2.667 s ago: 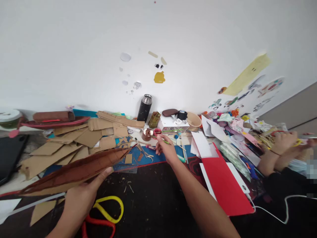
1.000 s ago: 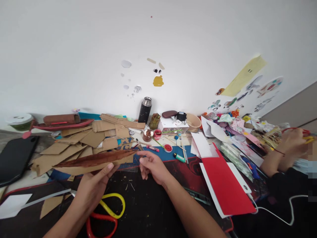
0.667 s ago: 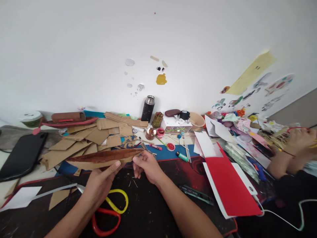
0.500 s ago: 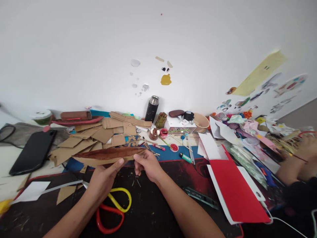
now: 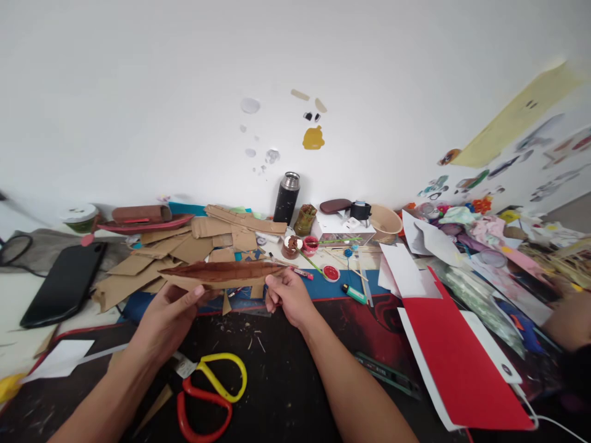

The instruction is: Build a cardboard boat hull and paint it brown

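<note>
I hold a long, narrow cardboard boat hull [image 5: 221, 275] level above the table; its inside is painted brown and its near side is bare cardboard. My left hand [image 5: 170, 317] grips the left part of its lower edge, thumb on the near face. At the right end, my right hand [image 5: 290, 296] pinches the hull between thumb and curled fingers. Both hands hide part of its edge. Below them, scissors [image 5: 212, 394] with one red and one yellow handle lie on the dark mat [image 5: 277, 394], their blades partly covered by my left forearm.
Cardboard scraps [image 5: 157, 261] and a red boat [image 5: 145, 224] lie behind at left. A black flask [image 5: 287, 198], paint pots [image 5: 310, 245] and a glue stick-like green tube [image 5: 354, 293] stand or lie mid-table. Red paper [image 5: 466, 363] lies right, near another person's arm [image 5: 572, 317].
The hull has shifted right with my right hand. My left hand has moved left along its lower edge, and more of the scissors shows. The other person's arm has moved lower at right.
</note>
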### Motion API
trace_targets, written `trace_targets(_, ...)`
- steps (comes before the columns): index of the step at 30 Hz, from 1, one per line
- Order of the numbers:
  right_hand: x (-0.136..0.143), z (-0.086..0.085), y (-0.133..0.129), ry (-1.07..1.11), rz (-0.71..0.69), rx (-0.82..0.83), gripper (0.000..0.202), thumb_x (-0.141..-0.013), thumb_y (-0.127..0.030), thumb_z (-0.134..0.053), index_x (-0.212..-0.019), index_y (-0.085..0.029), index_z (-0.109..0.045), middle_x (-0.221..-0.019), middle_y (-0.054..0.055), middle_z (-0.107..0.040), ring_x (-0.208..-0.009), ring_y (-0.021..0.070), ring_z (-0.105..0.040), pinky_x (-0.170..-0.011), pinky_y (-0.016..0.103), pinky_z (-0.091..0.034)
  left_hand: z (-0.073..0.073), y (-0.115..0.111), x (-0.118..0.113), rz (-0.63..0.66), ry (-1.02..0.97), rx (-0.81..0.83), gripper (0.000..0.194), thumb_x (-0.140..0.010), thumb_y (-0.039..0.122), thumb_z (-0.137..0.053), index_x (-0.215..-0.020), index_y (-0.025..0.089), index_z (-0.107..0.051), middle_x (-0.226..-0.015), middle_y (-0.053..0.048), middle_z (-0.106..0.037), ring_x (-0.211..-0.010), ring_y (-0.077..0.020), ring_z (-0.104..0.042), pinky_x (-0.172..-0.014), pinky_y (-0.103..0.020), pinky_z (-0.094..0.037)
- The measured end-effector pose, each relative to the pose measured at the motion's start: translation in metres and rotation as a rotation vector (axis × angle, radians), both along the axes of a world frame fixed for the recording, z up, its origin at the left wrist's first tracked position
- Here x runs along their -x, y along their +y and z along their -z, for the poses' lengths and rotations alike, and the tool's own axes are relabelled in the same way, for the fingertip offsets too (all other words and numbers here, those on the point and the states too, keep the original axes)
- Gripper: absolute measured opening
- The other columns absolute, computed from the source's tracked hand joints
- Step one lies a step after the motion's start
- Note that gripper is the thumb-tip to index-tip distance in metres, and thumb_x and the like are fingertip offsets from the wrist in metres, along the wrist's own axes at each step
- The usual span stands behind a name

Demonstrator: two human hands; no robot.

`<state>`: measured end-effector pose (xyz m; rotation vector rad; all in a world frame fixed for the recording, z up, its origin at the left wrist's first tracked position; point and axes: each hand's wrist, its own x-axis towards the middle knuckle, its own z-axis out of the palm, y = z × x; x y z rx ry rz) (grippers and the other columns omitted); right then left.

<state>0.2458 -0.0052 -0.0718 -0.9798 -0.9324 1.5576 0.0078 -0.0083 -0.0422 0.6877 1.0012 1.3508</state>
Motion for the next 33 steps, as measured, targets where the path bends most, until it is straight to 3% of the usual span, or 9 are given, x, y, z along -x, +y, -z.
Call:
trace_targets(3,-0.002,0.002,-0.001,-0.003,-0.016,-0.007,0.066,-0.073,-0.075,-0.093,-0.077,-0.025,-0.05,-0.049,-0.01,-0.053,-0.038,0.0129,-0.057,-0.039,0.022,-0.041,0.004,0.0,0.003,-0.009,0.038,0.015,0.047,-0.056,0.043,-0.108,-0.091,0.022,-0.083,-0.097,-0.008,-0.088,-0.105,-0.0335,-0.081,-0.092,-0.041,-0.069)
trace_targets(6,-0.003,0.001,-0.002,0.002,-0.024,-0.001,0.067,-0.071,-0.074,-0.094,-0.077,-0.025,-0.05,-0.05,-0.01,-0.055,-0.039,0.013,-0.058,-0.039,0.022,-0.042,0.006,-0.001,0.009,0.018,0.067,0.02,0.048,-0.058,0.042,-0.108,-0.093,0.02,-0.082,-0.099,-0.009,-0.088,-0.109,-0.0341,-0.08,-0.098,-0.041,-0.067)
trace_targets(12,-0.01,-0.006,-0.005,-0.051,-0.123,0.006,0.058,-0.072,-0.069,-0.094,-0.084,-0.023,-0.06,-0.055,-0.006,-0.065,-0.041,0.0125,-0.058,-0.042,0.022,-0.046,-0.002,0.001,0.017,-0.003,0.156,0.063,0.082,-0.035,0.032,-0.112,-0.111,0.023,-0.084,-0.102,-0.008,-0.09,-0.122,-0.0404,-0.077,-0.107,-0.046,-0.063)
trace_targets(16,-0.015,-0.006,-0.004,-0.084,-0.142,-0.026,0.053,-0.077,-0.065,-0.091,-0.073,-0.022,-0.061,-0.053,-0.004,-0.064,-0.043,0.0131,-0.06,-0.042,0.022,-0.046,-0.003,0.001,0.018,0.009,0.151,0.081,0.091,-0.032,0.022,-0.109,-0.119,0.024,-0.084,-0.11,-0.009,-0.09,-0.124,-0.0428,-0.076,-0.11,-0.048,-0.062)
trace_targets(22,-0.016,-0.004,-0.005,-0.073,-0.136,-0.032,0.048,-0.08,-0.06,-0.091,-0.075,-0.022,-0.062,-0.055,-0.004,-0.064,-0.043,0.0132,-0.062,-0.042,0.022,-0.047,0.001,0.001,0.02,0.03,0.137,0.059,0.081,-0.036,0.016,-0.108,-0.114,0.023,-0.086,-0.097,-0.008,-0.09,-0.126,-0.0463,-0.075,-0.114,-0.056,-0.06)
trace_targets(26,-0.015,-0.002,-0.006,-0.06,-0.097,-0.027,0.052,-0.079,-0.062,-0.092,-0.076,-0.023,-0.057,-0.053,-0.006,-0.063,-0.043,0.0144,-0.063,-0.042,0.022,-0.048,-0.005,0.0,0.017,0.032,0.179,0.083,0.07,-0.032,0.024,-0.11,-0.098,0.022,-0.088,-0.087,-0.009,-0.088,-0.125,-0.0487,-0.075,-0.112,-0.058,-0.06)
trace_targets(30,-0.013,-0.002,-0.007,-0.054,-0.062,-0.024,0.06,-0.077,-0.07,-0.091,-0.078,-0.024,-0.053,-0.051,-0.008,-0.06,-0.042,0.0146,-0.063,-0.041,0.022,-0.047,-0.01,-0.003,0.011,-0.018,0.241,0.059,0.067,-0.039,0.045,-0.111,-0.097,0.021,-0.086,-0.086,-0.01,-0.088,-0.13,-0.0444,-0.073,-0.116,-0.051,-0.058)
trace_targets(33,-0.011,-0.003,-0.007,-0.053,-0.037,-0.014,0.062,-0.075,-0.074,-0.091,-0.08,-0.024,-0.054,-0.051,-0.009,-0.059,-0.041,0.0142,-0.062,-0.04,0.022,-0.046,-0.007,-0.005,0.01,0.002,0.288,0.045,0.07,-0.043,0.05,-0.11,-0.1,0.019,-0.085,-0.095,-0.012,-0.088,-0.127,-0.0424,-0.074,-0.111,-0.045,-0.06)
